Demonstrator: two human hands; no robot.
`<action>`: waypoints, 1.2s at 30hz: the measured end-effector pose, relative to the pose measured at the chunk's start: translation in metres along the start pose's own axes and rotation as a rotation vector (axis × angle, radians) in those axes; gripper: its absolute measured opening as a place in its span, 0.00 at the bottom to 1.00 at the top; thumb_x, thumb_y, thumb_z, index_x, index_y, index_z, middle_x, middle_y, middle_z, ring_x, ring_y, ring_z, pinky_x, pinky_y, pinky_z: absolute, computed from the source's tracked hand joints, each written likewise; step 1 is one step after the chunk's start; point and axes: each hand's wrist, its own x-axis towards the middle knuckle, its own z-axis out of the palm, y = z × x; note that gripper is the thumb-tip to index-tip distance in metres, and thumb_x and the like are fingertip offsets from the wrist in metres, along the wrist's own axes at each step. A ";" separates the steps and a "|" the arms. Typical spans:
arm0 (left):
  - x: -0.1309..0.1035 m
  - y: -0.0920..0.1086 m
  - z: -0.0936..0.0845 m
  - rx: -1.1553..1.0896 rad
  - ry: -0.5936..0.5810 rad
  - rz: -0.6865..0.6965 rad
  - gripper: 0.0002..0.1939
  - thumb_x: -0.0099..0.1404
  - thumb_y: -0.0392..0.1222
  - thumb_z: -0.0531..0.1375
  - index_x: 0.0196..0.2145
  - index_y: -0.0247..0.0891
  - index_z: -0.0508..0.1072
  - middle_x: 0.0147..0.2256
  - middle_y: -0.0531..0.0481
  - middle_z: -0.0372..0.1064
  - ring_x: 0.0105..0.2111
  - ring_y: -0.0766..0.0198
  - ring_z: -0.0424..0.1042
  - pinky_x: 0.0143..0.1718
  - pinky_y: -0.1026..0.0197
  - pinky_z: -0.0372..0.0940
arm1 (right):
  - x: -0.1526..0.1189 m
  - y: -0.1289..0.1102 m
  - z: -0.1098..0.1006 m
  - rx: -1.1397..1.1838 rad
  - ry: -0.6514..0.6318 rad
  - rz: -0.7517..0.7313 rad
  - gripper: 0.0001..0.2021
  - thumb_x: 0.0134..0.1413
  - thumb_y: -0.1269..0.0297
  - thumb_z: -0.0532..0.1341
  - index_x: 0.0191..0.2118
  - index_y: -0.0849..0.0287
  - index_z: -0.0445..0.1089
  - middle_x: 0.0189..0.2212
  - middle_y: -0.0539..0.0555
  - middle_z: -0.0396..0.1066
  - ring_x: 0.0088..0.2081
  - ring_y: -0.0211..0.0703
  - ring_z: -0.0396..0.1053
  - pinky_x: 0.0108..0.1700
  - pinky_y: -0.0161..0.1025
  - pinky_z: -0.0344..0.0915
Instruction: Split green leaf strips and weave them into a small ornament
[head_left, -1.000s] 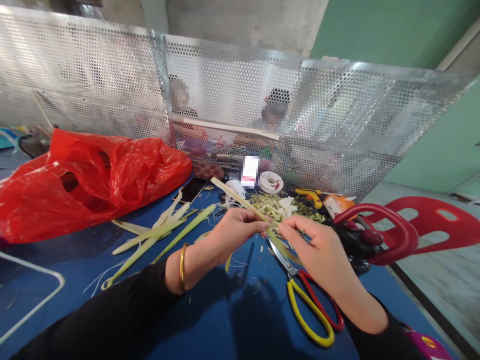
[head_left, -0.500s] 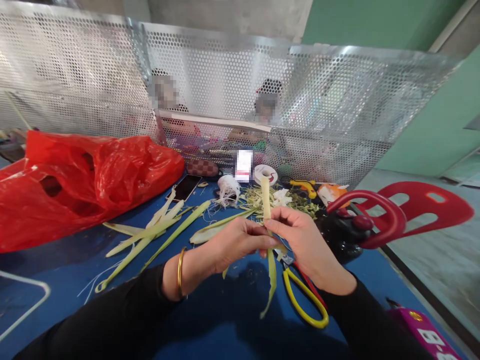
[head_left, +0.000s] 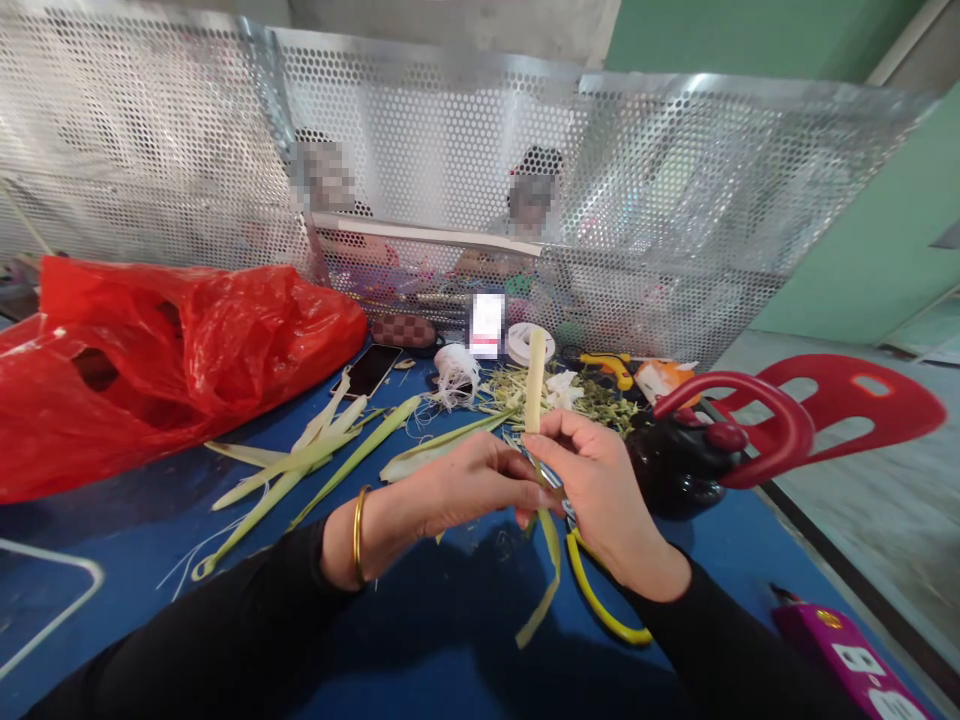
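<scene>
A long pale-green leaf strip (head_left: 535, 385) stands upright between my hands, its lower end hanging below them. My right hand (head_left: 600, 485) pinches it from the right between thumb and fingers. From the left, my left hand (head_left: 487, 478), below a gold bangle, closes thumb and fingers on the strip's lower part. Yellow-handled scissors (head_left: 600, 600) lie on the blue table under my right hand, which hides part of them. Several more leaf strips (head_left: 300, 465) lie crossed to the left, and another leaf (head_left: 435, 450) rests just beyond my left hand.
A red plastic bag (head_left: 165, 370) spreads over the left. Behind my hands are white string (head_left: 456, 370), a tape roll (head_left: 521, 343), leaf scraps (head_left: 600, 405) and a phone (head_left: 371, 370). A black pot-like object (head_left: 675, 465) stands right. People sit beyond the perforated screen (head_left: 427, 140).
The strip's upper end leans slightly further right and its hanging end has swung a little. My right hand has shifted slightly, covering more of the scissors. Both hands keep their grip.
</scene>
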 end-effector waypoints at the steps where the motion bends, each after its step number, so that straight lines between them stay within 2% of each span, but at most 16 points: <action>1: 0.000 0.000 0.000 -0.006 -0.010 -0.002 0.11 0.54 0.38 0.62 0.15 0.38 0.74 0.17 0.54 0.66 0.21 0.70 0.63 0.29 0.66 0.59 | 0.000 0.000 0.000 -0.004 0.009 -0.007 0.09 0.47 0.61 0.65 0.24 0.57 0.67 0.17 0.47 0.65 0.19 0.38 0.62 0.21 0.35 0.57; 5: 0.002 -0.001 0.001 -0.055 -0.013 -0.030 0.10 0.55 0.38 0.62 0.17 0.36 0.75 0.17 0.54 0.65 0.21 0.71 0.62 0.26 0.67 0.57 | 0.002 0.002 0.000 0.023 -0.004 0.037 0.09 0.47 0.60 0.65 0.24 0.57 0.66 0.16 0.45 0.63 0.15 0.34 0.58 0.16 0.33 0.53; 9: 0.004 -0.004 0.002 -0.142 0.021 -0.080 0.14 0.60 0.48 0.60 0.25 0.37 0.78 0.18 0.54 0.65 0.19 0.73 0.57 0.22 0.68 0.50 | 0.008 0.004 -0.002 0.103 -0.028 0.105 0.11 0.47 0.58 0.66 0.25 0.56 0.65 0.15 0.42 0.59 0.11 0.31 0.52 0.12 0.32 0.48; 11: 0.004 -0.005 0.003 -0.152 0.037 -0.082 0.14 0.60 0.50 0.61 0.28 0.37 0.79 0.18 0.54 0.63 0.19 0.73 0.56 0.21 0.68 0.49 | 0.010 0.004 -0.004 0.111 -0.052 0.099 0.11 0.47 0.58 0.66 0.24 0.56 0.65 0.15 0.42 0.58 0.11 0.31 0.52 0.12 0.31 0.47; 14: 0.004 -0.005 0.004 -0.124 0.033 -0.067 0.11 0.58 0.46 0.62 0.26 0.36 0.79 0.18 0.54 0.63 0.20 0.73 0.57 0.22 0.68 0.50 | 0.011 0.005 -0.006 0.041 -0.068 0.047 0.10 0.48 0.60 0.64 0.24 0.57 0.65 0.16 0.42 0.58 0.13 0.31 0.52 0.15 0.32 0.49; 19: 0.004 -0.003 0.005 0.011 -0.022 -0.051 0.09 0.57 0.40 0.60 0.26 0.36 0.79 0.15 0.57 0.60 0.18 0.73 0.55 0.22 0.67 0.51 | 0.008 0.004 -0.003 -0.123 -0.013 -0.086 0.07 0.48 0.64 0.63 0.23 0.58 0.67 0.21 0.47 0.64 0.23 0.36 0.60 0.24 0.33 0.57; 23: 0.004 -0.003 0.009 -0.005 0.052 -0.065 0.10 0.59 0.42 0.60 0.27 0.35 0.79 0.15 0.56 0.61 0.17 0.73 0.55 0.21 0.67 0.50 | 0.011 0.004 -0.003 -0.102 -0.045 0.004 0.08 0.49 0.60 0.63 0.26 0.57 0.69 0.20 0.47 0.66 0.20 0.36 0.59 0.22 0.35 0.55; 25: 0.004 -0.004 0.010 -0.101 0.113 -0.070 0.13 0.60 0.47 0.60 0.29 0.35 0.79 0.18 0.54 0.65 0.17 0.73 0.56 0.21 0.68 0.51 | 0.015 0.002 -0.009 -0.112 -0.011 -0.020 0.08 0.51 0.58 0.62 0.30 0.57 0.71 0.24 0.49 0.70 0.23 0.39 0.64 0.25 0.36 0.59; 28: 0.006 -0.006 0.007 -0.249 0.173 -0.070 0.20 0.63 0.54 0.57 0.32 0.34 0.79 0.23 0.49 0.71 0.19 0.73 0.61 0.24 0.68 0.56 | 0.021 -0.002 -0.023 -0.204 0.113 -0.195 0.10 0.54 0.57 0.61 0.35 0.58 0.73 0.33 0.53 0.75 0.34 0.44 0.69 0.36 0.38 0.63; 31: 0.006 -0.006 0.001 -0.359 0.185 -0.055 0.23 0.64 0.56 0.55 0.34 0.31 0.79 0.26 0.46 0.73 0.23 0.69 0.67 0.29 0.67 0.62 | 0.024 -0.009 -0.039 -0.365 0.195 -0.268 0.13 0.56 0.55 0.59 0.27 0.58 0.70 0.26 0.52 0.72 0.31 0.44 0.68 0.35 0.39 0.61; 33: 0.006 -0.006 -0.001 -0.394 0.198 -0.037 0.23 0.64 0.56 0.56 0.34 0.31 0.78 0.27 0.46 0.74 0.24 0.68 0.69 0.31 0.65 0.63 | 0.024 -0.013 -0.046 -0.454 0.141 -0.244 0.18 0.57 0.52 0.58 0.22 0.58 0.68 0.22 0.51 0.70 0.28 0.43 0.66 0.34 0.39 0.60; 36: 0.006 -0.005 -0.001 -0.395 0.244 -0.014 0.18 0.62 0.52 0.59 0.33 0.32 0.77 0.27 0.47 0.74 0.24 0.68 0.70 0.32 0.65 0.64 | 0.023 -0.016 -0.048 -0.481 -0.051 -0.137 0.22 0.56 0.47 0.57 0.21 0.59 0.71 0.21 0.51 0.71 0.28 0.44 0.67 0.33 0.39 0.60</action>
